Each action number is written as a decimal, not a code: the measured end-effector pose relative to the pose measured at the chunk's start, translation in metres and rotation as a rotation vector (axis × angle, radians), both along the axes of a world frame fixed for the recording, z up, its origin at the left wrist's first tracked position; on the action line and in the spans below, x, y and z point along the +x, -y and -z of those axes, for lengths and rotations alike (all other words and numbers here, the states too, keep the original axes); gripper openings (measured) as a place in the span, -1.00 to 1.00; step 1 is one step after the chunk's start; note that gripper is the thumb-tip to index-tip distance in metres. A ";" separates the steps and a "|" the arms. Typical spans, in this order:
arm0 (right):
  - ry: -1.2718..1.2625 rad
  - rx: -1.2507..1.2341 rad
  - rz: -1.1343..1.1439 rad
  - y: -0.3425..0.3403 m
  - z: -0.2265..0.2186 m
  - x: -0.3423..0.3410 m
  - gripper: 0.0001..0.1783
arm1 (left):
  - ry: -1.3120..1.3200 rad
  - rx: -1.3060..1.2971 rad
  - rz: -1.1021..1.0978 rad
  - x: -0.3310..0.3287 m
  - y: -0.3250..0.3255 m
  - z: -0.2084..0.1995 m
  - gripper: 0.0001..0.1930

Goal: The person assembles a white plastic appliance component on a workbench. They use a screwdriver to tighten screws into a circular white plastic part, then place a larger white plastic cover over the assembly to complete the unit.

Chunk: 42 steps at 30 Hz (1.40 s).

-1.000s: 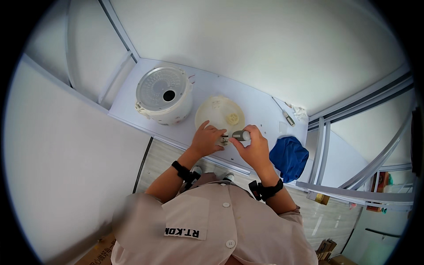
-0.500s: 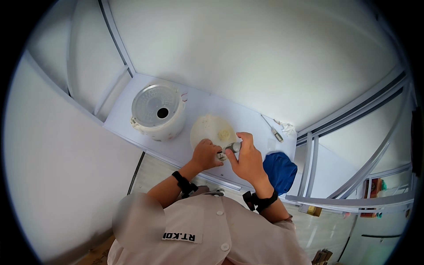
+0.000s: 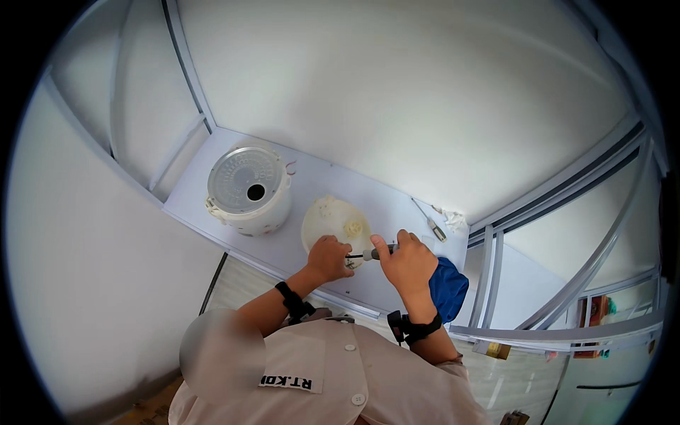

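My right hand (image 3: 409, 263) is closed around the grey handle of a screwdriver (image 3: 367, 255), its dark shaft pointing left toward my left hand. My left hand (image 3: 329, 258) is closed on a small white part (image 3: 352, 263) with dark spots, at the near edge of a whitish round cover (image 3: 324, 221). The screwdriver's tip is beside or against this small part; I cannot tell which. A yellowish round piece (image 3: 353, 228) shows on the cover. My left fingers partly hide the part.
At the left of the table (image 3: 297, 283) stands a white appliance body (image 3: 265, 221) topped by a metal disc (image 3: 241, 173) with a dark round hole. A second screwdriver (image 3: 433, 227), crumpled white material (image 3: 451, 218) and a blue bag (image 3: 449, 289) lie at the right. A frame borders the table.
My right hand has shifted right and drawn the screwdriver away from the left hand, so more of its shaft shows. My left hand stays on the small white part. The view has tilted slightly.
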State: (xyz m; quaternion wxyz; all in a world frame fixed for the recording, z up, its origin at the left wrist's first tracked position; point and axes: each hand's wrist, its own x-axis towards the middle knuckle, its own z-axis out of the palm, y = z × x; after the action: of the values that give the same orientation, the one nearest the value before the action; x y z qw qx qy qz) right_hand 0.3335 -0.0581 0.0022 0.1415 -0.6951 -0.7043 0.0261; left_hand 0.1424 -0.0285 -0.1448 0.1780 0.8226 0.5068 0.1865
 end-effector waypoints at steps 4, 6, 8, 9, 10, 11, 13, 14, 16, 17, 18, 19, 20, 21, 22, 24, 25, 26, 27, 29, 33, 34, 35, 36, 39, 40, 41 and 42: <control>-0.219 0.124 -0.118 -0.002 0.010 0.015 -0.56 | 0.015 0.005 -0.008 0.000 0.002 0.000 -0.55; -0.379 0.086 -0.226 -0.003 0.011 0.018 -0.58 | 0.024 0.013 -0.003 -0.001 0.002 0.002 -0.56; -0.504 -0.037 -0.333 -0.001 0.011 0.020 -0.57 | 0.028 0.017 -0.007 0.000 0.001 0.003 -0.56; -0.545 -0.007 -0.357 0.000 0.013 0.018 -0.59 | 0.015 0.007 -0.012 0.002 0.000 0.000 -0.56; -0.587 0.024 -0.381 0.002 0.019 0.014 -0.60 | 0.002 -0.002 -0.017 0.004 0.001 -0.003 -0.56; -0.628 0.054 -0.404 0.001 0.021 0.010 -0.62 | -0.010 -0.011 -0.021 0.005 0.002 -0.006 -0.56; -0.435 0.145 -0.351 -0.001 0.015 0.004 -0.63 | -0.007 -0.019 -0.033 0.004 0.001 0.001 -0.56; -0.339 0.190 -0.321 -0.001 0.012 0.003 -0.64 | -0.006 -0.023 -0.038 0.003 0.001 0.004 -0.55; -0.149 0.065 -0.242 -0.004 0.009 0.009 -0.63 | -0.002 -0.024 -0.035 0.003 0.000 0.007 -0.55; -0.054 0.002 -0.201 -0.004 0.007 0.012 -0.63 | -0.001 -0.024 -0.034 0.003 -0.001 0.008 -0.55; -0.051 0.025 -0.203 -0.003 0.004 0.013 -0.61 | -0.006 -0.025 -0.032 0.003 -0.001 0.008 -0.55; -0.049 0.048 -0.205 0.000 0.000 0.014 -0.59 | -0.011 -0.027 -0.031 0.004 -0.001 0.007 -0.54; -0.047 0.071 -0.208 0.002 -0.002 0.015 -0.57 | -0.016 -0.028 -0.031 0.004 -0.001 0.006 -0.54; -0.129 0.086 -0.274 0.002 -0.002 0.019 -0.55 | -0.021 -0.029 -0.024 0.005 -0.002 0.005 -0.54; -0.211 0.101 -0.341 0.001 -0.002 0.024 -0.53 | -0.026 -0.030 -0.019 0.006 -0.002 0.003 -0.54; -0.340 0.121 -0.443 0.001 0.003 0.029 -0.50 | -0.029 -0.027 -0.019 0.007 -0.003 0.003 -0.54; -0.387 0.127 -0.477 0.000 0.011 0.031 -0.49 | -0.026 -0.024 -0.025 0.007 -0.003 0.005 -0.54; -0.433 0.133 -0.511 -0.001 0.015 0.033 -0.48 | -0.024 -0.021 -0.031 0.009 -0.003 0.006 -0.55; -0.362 0.131 -0.478 -0.001 0.015 0.032 -0.48 | -0.033 -0.023 -0.030 0.009 -0.003 0.005 -0.54; -0.222 0.127 -0.409 -0.001 0.009 0.027 -0.47 | -0.049 -0.029 -0.028 0.009 -0.003 0.004 -0.53; -0.067 -0.104 -0.285 -0.002 -0.013 0.024 -0.47 | -0.049 -0.037 -0.020 0.008 -0.004 0.003 -0.48; -0.060 -0.057 -0.311 0.000 -0.014 0.024 -0.46 | -0.050 -0.041 -0.022 0.007 -0.004 0.003 -0.47; -0.053 -0.010 -0.338 0.001 -0.014 0.024 -0.46 | -0.051 -0.045 -0.024 0.006 -0.004 0.003 -0.45; -0.112 0.070 -0.400 0.001 -0.012 0.027 -0.45 | -0.052 -0.055 -0.025 0.007 -0.005 0.003 -0.45; -0.258 0.236 -0.542 -0.006 0.005 0.034 -0.44 | -0.048 -0.069 -0.030 0.008 -0.005 0.004 -0.43; -0.287 0.243 -0.560 -0.008 0.011 0.034 -0.44 | -0.041 -0.064 -0.032 0.009 -0.005 0.004 -0.42; -0.316 0.249 -0.577 -0.009 0.015 0.033 -0.44 | -0.033 -0.059 -0.032 0.010 -0.005 0.004 -0.42; -0.248 0.231 -0.527 -0.009 0.015 0.031 -0.45 | -0.038 -0.067 -0.036 0.010 -0.004 0.005 -0.41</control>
State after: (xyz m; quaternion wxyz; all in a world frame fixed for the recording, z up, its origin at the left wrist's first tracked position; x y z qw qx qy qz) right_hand 0.3641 -0.0495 -0.0130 0.2926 -0.4593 -0.8361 0.0662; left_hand 0.1519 -0.0240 -0.1494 0.1926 0.8103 0.5307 0.1570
